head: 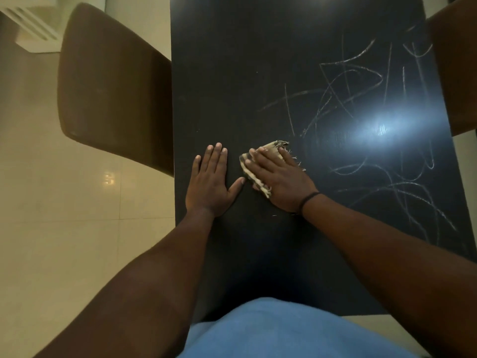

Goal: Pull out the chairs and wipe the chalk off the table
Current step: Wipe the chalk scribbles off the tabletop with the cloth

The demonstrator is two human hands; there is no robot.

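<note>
— While the chalk scribbles [361,120] cover the right half of the black desk [232,60], where is the cloth?
— The frayed rag [258,164] lies under the flat, straight-fingered right hand [278,179], just left of the marks.
— The left hand [210,182]?
— Palm down on bare desk, holding nothing. A brown chair [111,86] stands on each side; the second chair [454,73] is at the right edge.

Glossy cream tiled floor [77,228] underfoot, with a small light reflection on one tile. White slatted unit [33,29] at the upper left corner, standing on the floor. Blue garment [284,332] along the bottom edge.
</note>
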